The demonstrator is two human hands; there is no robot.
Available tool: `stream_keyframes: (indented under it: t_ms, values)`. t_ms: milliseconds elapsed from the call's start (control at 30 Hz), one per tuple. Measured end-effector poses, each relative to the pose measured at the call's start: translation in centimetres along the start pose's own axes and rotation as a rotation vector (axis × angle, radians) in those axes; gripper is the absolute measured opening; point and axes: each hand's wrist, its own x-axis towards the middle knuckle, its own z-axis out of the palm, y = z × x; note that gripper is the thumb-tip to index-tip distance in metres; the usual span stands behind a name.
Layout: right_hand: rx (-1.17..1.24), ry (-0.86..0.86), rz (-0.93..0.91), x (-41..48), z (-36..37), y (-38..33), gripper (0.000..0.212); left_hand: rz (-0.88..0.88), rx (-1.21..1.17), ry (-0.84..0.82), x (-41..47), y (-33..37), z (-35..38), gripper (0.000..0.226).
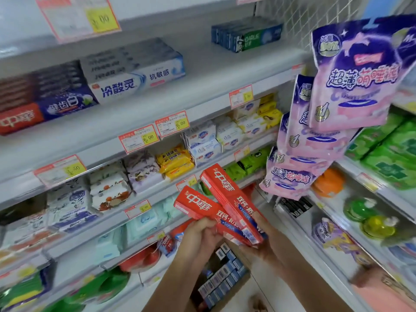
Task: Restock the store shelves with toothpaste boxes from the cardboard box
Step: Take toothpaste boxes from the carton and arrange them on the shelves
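Step in hand: carry stage. 2 red toothpaste boxes are out of the carton and up in front of the shelves, neither shelved yet.

Left hand: fingers curled round the near end of the lower red box, a firm grasp. Right hand: wrapped under and round the near end of the upper red box, also grasping. The 2 boxes fan out in a V, far ends apart and pointing up-left twd the shelves, near ends overlapping by the right hand. Can't tell whether the right hand also pinches the lower box where they cross.

Cardboard box sits low, below both wrists, w/ rows of blue-white packs end-up inside, so plenty left to restock.

Where they prob. go: the toothpaste shelf, well above the hands. At its left end is a red-and-blue stack w/ the same logo as the boxes in hand; next to it a white-blue stack, and a dark blue-green stack at the back right. Bare shelf shows btw those last 2.

Next move calls for: lift both boxes up past the soap shelf, square them parallel, logo fwd, and lay them flat by the matching stack. Likely easier 1 at a time. Watch the hanging pink-purple packs at the right; a raised right elbow could knock them.
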Motion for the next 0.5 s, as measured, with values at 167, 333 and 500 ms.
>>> stream_keyframes:
  t_ms: [167,333,500]
  values:
    - [-0.023,-0.038,-0.085,-1.0,1.5,-2.3,0.099,0.033,-0.048,0.0,-0.4,2.4,2.7,0.021]
    - [-0.202,-0.052,-0.23,-2.2,2.2,-6.9,0.095,0.203,0.009,0.029,-0.8,6.3,7.6,0.04]
    - [-0.478,-0.001,-0.421,-4.4,2.7,-13.0,0.096,0.42,0.135,0.085,-0.6,11.5,10.9,0.095]
